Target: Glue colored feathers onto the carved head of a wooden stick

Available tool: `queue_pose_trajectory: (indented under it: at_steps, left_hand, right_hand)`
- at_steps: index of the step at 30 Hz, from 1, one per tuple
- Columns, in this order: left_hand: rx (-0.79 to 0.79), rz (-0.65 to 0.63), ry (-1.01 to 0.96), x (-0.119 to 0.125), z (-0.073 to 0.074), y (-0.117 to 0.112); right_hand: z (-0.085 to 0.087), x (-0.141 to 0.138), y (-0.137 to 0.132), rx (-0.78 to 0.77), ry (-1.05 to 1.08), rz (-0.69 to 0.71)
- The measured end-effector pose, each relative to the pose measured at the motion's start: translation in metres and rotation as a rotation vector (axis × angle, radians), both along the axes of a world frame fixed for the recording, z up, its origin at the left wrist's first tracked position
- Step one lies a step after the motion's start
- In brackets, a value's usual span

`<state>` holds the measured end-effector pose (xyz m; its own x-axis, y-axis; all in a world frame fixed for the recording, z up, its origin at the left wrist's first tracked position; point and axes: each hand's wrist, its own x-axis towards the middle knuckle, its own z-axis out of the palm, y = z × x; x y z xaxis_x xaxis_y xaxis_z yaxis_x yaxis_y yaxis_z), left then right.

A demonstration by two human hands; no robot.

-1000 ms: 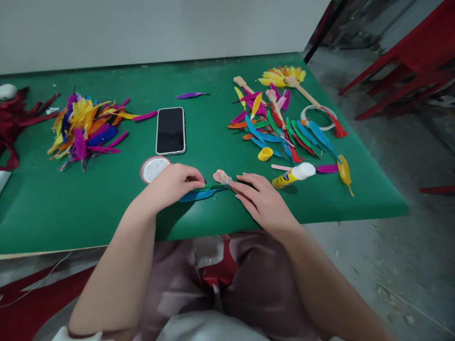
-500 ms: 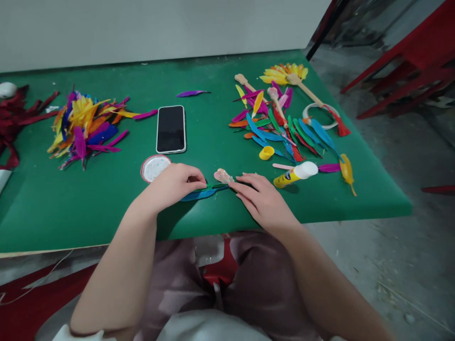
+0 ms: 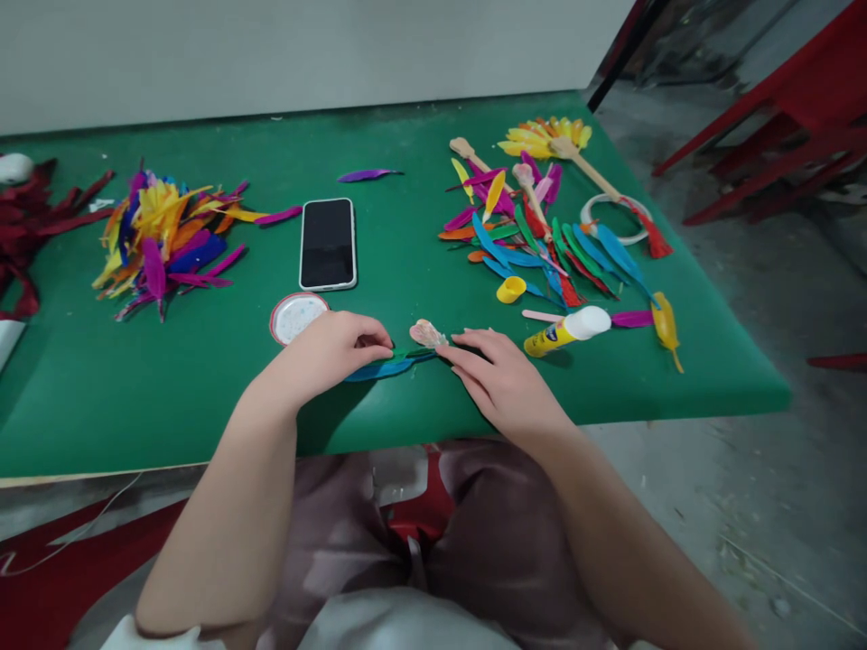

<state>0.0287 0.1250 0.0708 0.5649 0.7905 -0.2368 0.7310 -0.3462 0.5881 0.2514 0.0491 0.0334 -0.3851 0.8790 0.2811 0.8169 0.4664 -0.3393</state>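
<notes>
My left hand (image 3: 331, 350) rests near the front edge of the green table (image 3: 203, 379), its fingers pinched on a blue and green feather (image 3: 389, 366) lying flat. My right hand (image 3: 498, 375) lies just right of it, fingers stretched out and pressing on the stick end of a small wooden paddle (image 3: 426, 334) that the feather lies against. An uncapped glue stick (image 3: 565, 330) lies right of my right hand, and its yellow cap (image 3: 509, 290) sits behind it.
A black phone (image 3: 328, 244) lies face up mid-table, with a round white lid (image 3: 296, 316) in front of it. Piles of coloured feathers lie at left (image 3: 163, 239) and right (image 3: 542, 239), the right one with wooden sticks and a white ring (image 3: 613, 219). Red furniture stands beyond the table's right edge.
Both hands stay in place on the feather and paddle. The view has shifted slightly.
</notes>
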Motion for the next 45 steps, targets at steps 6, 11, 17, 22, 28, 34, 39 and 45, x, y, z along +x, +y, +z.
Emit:
queue_pose_trajectory:
  at_steps: [6,11,17,22,28,34,39,45]
  left_hand:
    - [0.095,0.105,-0.012,-0.017,0.008,0.004]
    - [0.070,0.123,-0.011,-0.019,0.013,0.000]
    - [-0.030,0.049,-0.013,-0.012,0.002,-0.001]
    - [-0.046,0.064,-0.028,-0.009,-0.004,0.000]
    - [-0.003,0.055,0.007,-0.009,-0.004,0.000]
    - [-0.002,0.041,0.006,-0.009,-0.004,-0.001]
    - [0.009,0.028,0.001,-0.009,-0.005,0.000]
    - [0.016,0.034,0.004,-0.008,-0.004,-0.001]
  right_hand:
    - [-0.001,-0.001,0.000,0.022,-0.005,0.007]
    - [-0.002,-0.001,0.000,0.024,0.013,0.002]
    - [-0.002,-0.002,0.000,0.029,0.004,-0.002]
    - [-0.002,-0.001,0.000,0.038,-0.003,0.004]
    - [-0.001,-0.002,0.000,0.026,0.000,0.007]
    - [0.000,-0.005,0.000,0.070,-0.035,-0.010]
    - [0.000,-0.006,0.000,0.106,-0.044,-0.017]
    - [-0.001,-0.007,0.000,0.153,-0.052,-0.019]
